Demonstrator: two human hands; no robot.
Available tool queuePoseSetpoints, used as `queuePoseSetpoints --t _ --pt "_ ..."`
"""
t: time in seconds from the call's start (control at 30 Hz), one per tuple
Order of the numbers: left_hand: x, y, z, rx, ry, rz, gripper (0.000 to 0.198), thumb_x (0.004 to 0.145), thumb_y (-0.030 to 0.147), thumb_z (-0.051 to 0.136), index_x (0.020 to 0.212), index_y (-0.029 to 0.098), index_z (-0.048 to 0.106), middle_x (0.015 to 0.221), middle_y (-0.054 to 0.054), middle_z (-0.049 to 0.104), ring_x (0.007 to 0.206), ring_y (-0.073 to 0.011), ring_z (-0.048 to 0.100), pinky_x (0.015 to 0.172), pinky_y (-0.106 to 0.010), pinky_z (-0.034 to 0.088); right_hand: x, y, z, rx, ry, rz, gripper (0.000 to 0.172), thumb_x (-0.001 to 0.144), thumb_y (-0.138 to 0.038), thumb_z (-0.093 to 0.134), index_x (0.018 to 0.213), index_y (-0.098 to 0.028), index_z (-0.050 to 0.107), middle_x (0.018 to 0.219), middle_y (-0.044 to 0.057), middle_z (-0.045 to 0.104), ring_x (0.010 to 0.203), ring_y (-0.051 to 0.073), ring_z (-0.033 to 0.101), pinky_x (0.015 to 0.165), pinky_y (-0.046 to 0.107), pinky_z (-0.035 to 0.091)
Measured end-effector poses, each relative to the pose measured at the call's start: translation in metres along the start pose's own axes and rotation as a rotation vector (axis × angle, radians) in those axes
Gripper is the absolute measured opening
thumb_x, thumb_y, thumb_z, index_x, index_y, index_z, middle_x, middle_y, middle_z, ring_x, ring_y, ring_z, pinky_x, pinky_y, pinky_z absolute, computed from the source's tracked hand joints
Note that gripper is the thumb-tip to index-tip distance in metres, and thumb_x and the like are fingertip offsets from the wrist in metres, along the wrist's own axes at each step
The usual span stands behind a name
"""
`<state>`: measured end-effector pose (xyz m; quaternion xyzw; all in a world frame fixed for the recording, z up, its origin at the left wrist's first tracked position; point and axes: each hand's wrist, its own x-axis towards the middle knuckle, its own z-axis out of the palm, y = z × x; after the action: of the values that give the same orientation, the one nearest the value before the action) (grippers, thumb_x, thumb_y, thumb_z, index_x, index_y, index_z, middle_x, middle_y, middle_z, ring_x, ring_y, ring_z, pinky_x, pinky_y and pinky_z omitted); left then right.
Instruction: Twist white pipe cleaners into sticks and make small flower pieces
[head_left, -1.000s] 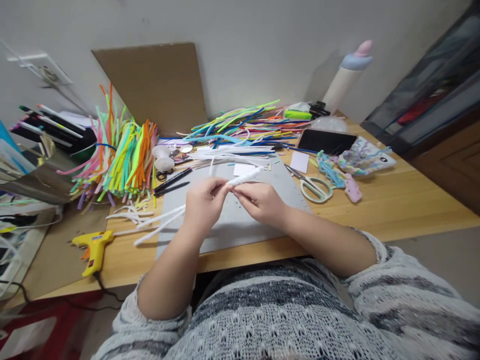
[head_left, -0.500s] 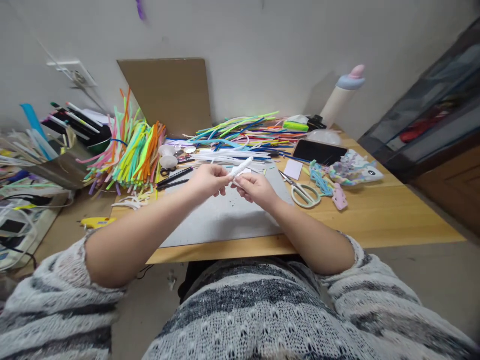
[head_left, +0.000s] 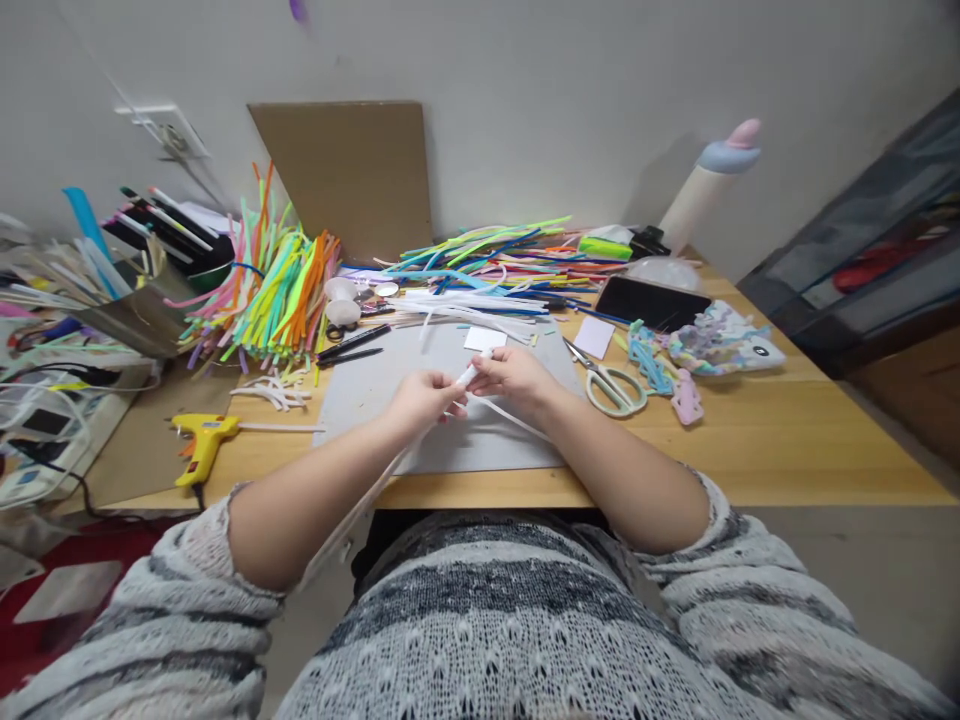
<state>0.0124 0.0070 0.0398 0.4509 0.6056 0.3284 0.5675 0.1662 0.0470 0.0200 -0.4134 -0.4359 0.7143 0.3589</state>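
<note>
Above the grey mat (head_left: 442,450), my left hand (head_left: 429,398) and my right hand (head_left: 514,378) meet with fingers closed on a white roll wound from fuzzy pipe cleaner (head_left: 469,375). My left fingers pinch its lower end, while the right ones grip the upper part. One loose white strand (head_left: 510,416) runs from the roll toward my right forearm. Another pale strand (head_left: 375,488) hangs down past my left forearm, blurred. A white card (head_left: 486,338) lies on the mat just beyond my hands.
Scissors (head_left: 613,388), a phone (head_left: 649,303) and a pastel phone case (head_left: 720,340) lie to the right. White pipe cleaners (head_left: 465,306) and coloured ones are piled behind. A yellow glue gun (head_left: 202,440), black pens (head_left: 352,345) and a bundle of bright pipe cleaners (head_left: 277,300) are on the left.
Both hands have come slightly nearer to me, and the roll has dropped lower between them. My right hand now covers its upper part. The loose strands and more of the glue gun show.
</note>
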Motion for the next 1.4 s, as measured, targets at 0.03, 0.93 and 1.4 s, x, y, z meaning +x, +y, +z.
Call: queuePoseSetpoints --t 0.03,0.93,1.4 --pt "0.002 -0.002 0.000 -0.035 -0.014 -0.025 0.013 0.070 0.020 0.068 0.066 0.010 0.059 0.062 -0.004 0.063 0.047 -0.0097 0.058 0.037 -0.017 0.035 0.002 0.002 -0.001 0.004 -0.008 0.013 0.016 0.080 -0.021 0.062 0.067 -0.012 0.060 0.055 0.004 0.067 0.053 0.011 0.064 0.053 0.020 0.052" --pt "0.032 -0.026 0.004 -0.176 -0.087 0.010 0.025 0.066 0.024 0.072 0.063 0.012 0.050 0.051 0.001 0.058 0.039 -0.0081 0.054 0.035 -0.016 0.039 0.029 0.012 -0.028 0.069 -0.100 -0.090 0.030 0.061 -0.031 0.078 0.082 -0.014 0.065 0.069 0.003 0.068 0.063 0.011 0.064 0.061 0.024 0.055" --pt "0.034 -0.033 -0.005 -0.255 -0.233 0.080 0.031 0.057 0.034 0.074 0.061 0.011 0.053 0.053 0.000 0.058 0.039 -0.0071 0.052 0.035 -0.016 0.039 0.027 0.006 -0.029 0.175 -0.164 -0.028 0.028 0.088 -0.036 0.047 0.093 -0.014 0.063 0.073 0.006 0.069 0.064 0.015 0.067 0.060 0.028 0.056"
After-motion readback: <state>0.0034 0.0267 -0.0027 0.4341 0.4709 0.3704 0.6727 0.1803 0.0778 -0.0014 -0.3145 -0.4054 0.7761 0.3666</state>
